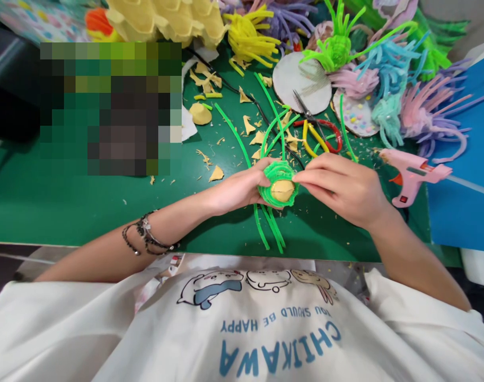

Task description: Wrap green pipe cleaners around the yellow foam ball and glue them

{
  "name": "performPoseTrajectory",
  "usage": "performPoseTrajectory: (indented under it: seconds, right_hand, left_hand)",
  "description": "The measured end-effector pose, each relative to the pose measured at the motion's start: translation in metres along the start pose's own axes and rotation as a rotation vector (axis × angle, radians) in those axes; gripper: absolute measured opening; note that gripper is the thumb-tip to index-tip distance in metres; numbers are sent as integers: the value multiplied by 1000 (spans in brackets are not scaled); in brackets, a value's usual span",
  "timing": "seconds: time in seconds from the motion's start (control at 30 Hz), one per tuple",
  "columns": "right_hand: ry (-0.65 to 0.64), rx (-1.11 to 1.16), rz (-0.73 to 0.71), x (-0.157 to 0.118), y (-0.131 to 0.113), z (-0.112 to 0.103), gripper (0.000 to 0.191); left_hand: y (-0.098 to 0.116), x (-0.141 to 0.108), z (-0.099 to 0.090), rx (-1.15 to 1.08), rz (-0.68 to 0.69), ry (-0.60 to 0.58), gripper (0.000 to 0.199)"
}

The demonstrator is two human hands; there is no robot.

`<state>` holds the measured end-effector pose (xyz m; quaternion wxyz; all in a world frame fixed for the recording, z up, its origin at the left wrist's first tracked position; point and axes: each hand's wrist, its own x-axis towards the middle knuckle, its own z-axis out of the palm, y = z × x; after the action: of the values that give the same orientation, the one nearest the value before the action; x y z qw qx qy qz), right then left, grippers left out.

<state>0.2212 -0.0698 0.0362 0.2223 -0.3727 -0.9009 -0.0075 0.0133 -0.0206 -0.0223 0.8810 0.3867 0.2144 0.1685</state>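
Near the middle of the green table, my left hand [245, 185] is wrapped round a cup-like coil of green fuzzy stems [279, 168]. A cracked tan piece [282, 190] sits in the coil's opening. Long green stems [236, 132] stick out from it, away from me and toward me. On the right, my right hand [341, 188] is closed in a pinch, its fingertips at the coil's right edge. Whatever lies between those fingertips is too small to make out.
Beyond my hands lie scissors [311, 114], yellow-and-red-handled pliers [319, 139], a white disc [301, 82] and torn tan scraps [247, 124]. A pink glue gun [411, 172] is at the right. Colourful stem bundles [395, 69] and a yellow egg tray [166, 21] fill the back.
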Motion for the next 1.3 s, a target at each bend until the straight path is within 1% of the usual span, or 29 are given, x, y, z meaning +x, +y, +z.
performPoseTrajectory:
  seconds: [0.1, 0.2, 0.3, 0.4, 0.5, 0.57, 0.67, 0.77, 0.9, 1.03, 1.17, 1.3]
  right_hand:
    - [-22, -58, -15, -1, 2, 0, 20]
    - [-48, -75, -23, 0, 3, -1, 24]
    - [-65, -34, -40, 3, 3, 0, 27]
    - [-76, 29, -65, 6, 2, 1, 30]
    - [-89, 88, -41, 10, 1, 1, 32]
    - [-105, 89, -20, 12, 0, 0, 33]
    - [-130, 78, -8, 15, 0, -2, 33]
    - [-119, 58, -23, 16, 0, -3, 32]
    - [-72, -14, -77, 15, 0, -3, 31]
    - [-78, 18, -72, 15, 1, -3, 31]
    - [-78, -7, -69, 14, 2, -4, 31]
    - [-64, 18, -54, 13, 3, -3, 29]
  left_hand:
    - [-1, -1, -3, -24, 9, -22, 45]
    - [0, -2, -4, -36, 2, -4, 41]
    - [2, -3, -2, -50, -6, 25, 34]
    - [3, -3, 0, -44, -6, 27, 31]
    - [5, -2, 2, -20, -8, 67, 31]
    - [6, -2, 3, -16, 10, 107, 30]
    - [6, -1, 2, -24, 39, 116, 30]
    - [6, -2, 1, -42, 55, 85, 32]
    - [5, -3, 1, -33, 69, 65, 36]
    - [5, -3, 2, -20, 59, 64, 39]
    - [5, -2, 3, -32, 45, 84, 41]
    - [5, -1, 4, -68, 69, 69, 39]
